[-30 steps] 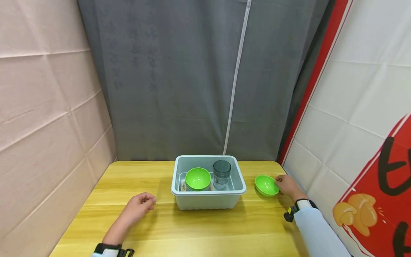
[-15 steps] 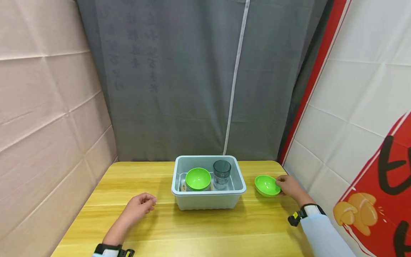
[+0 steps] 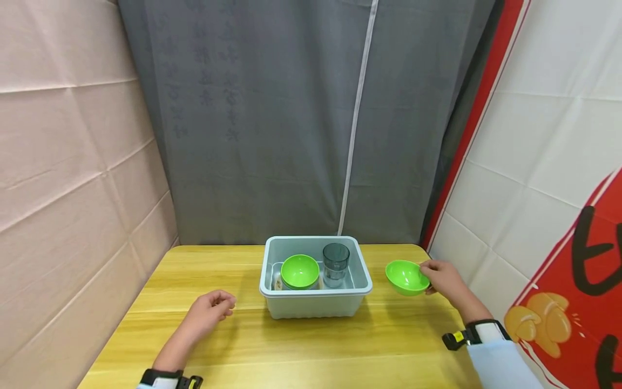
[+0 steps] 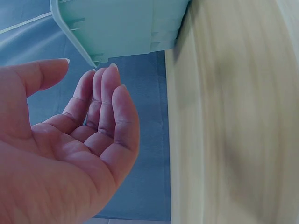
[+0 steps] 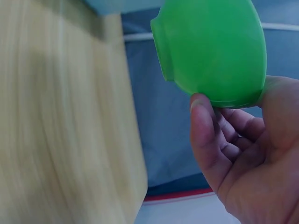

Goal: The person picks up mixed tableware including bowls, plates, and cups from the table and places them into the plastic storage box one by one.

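Observation:
My right hand point(image 3: 443, 280) pinches the right rim of a green bowl point(image 3: 404, 276), which is raised above the table. In the right wrist view the bowl point(image 5: 215, 51) shows its outer wall and foot ring, with fingers under its side and the thumb partly hidden. My left hand point(image 3: 208, 313) hovers left of a pale blue bin point(image 3: 318, 307), fingers loosely bent and holding nothing; the left wrist view shows its bare palm point(image 4: 79, 154). Inside the bin are another green bowl point(image 3: 299, 271) and a dark clear glass point(image 3: 336, 259). What lies under that bowl is mostly hidden.
The bin stands mid-table on the wooden table point(image 3: 311, 351). A grey curtain point(image 3: 272, 135) hangs behind the far edge. Pale cloth walls point(image 3: 78, 162) close in the left side, and a white and red printed sheet point(image 3: 525, 162) the right.
My right hand has lifted the green bowl off the table, and the bowl now tilts slightly. The left hand, the bin and its contents stay about where they were.

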`<state>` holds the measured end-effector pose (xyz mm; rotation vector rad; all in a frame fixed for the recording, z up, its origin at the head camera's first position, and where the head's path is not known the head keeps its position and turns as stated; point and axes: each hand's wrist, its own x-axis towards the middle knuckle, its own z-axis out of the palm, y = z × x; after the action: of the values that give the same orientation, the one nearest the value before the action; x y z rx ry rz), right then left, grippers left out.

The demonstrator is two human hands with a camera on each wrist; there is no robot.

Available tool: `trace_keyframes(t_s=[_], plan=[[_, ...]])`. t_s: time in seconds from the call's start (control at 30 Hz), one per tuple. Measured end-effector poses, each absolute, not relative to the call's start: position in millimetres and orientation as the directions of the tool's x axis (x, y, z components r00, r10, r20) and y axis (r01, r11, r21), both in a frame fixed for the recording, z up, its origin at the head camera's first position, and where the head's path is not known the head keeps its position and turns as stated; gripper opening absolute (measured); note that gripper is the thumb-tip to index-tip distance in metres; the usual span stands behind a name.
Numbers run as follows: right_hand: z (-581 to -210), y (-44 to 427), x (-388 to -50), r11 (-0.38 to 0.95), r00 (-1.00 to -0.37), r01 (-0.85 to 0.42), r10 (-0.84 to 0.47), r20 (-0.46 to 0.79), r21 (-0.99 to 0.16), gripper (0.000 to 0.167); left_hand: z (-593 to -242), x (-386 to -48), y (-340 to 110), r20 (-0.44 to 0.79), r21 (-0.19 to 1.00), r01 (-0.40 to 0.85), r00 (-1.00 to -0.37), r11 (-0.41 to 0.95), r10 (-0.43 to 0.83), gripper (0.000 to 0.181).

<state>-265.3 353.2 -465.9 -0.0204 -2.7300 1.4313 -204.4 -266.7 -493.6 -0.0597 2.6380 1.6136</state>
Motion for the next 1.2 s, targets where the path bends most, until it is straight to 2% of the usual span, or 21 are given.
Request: trace_keyframes(t_s=[0.27, 0.43, 0.73, 1.0, 1.2], plan=[[-441.3, 330.7, -246.4, 0.508, -0.999, -0.019, 0.022, 0.035, -0.861, 0.045, -481.2, -200.1, -269.2, -0.045, 0.894, -0.041, -0.999, 0.446, -0.003, 0.023], [-427.0, 308.6, -236.3, 0.493, -0.999, -0.045, -0.005, 0.049, -0.869, 0.04, -471.0, -197.6, -263.2, -0.01, 0.895, -0.006, -1.0, 0.445, 0.007, 0.025], [-414.5, 265.6, -228.6, 0.48, -0.992, -0.111, -0.1, 0.072, -0.87, 0.032, -455.9, -193.2, -236.8, 0.028, 0.889, 0.034, -0.999, 0.457, 0.021, 0.019], [-417.4, 225.8, -227.1, 0.433, -0.985, -0.14, -0.154, 0.081, -0.89, 0.026, -447.6, -193.0, -206.7, 0.052, 0.903, 0.079, -0.996, 0.421, 0.077, 0.014], [-420.9, 198.9, -224.8, 0.421, -0.977, -0.169, -0.188, 0.097, -0.891, 0.02, -443.0, -191.4, -179.9, 0.082, 0.913, 0.15, -0.979, 0.38, 0.189, 0.017]])
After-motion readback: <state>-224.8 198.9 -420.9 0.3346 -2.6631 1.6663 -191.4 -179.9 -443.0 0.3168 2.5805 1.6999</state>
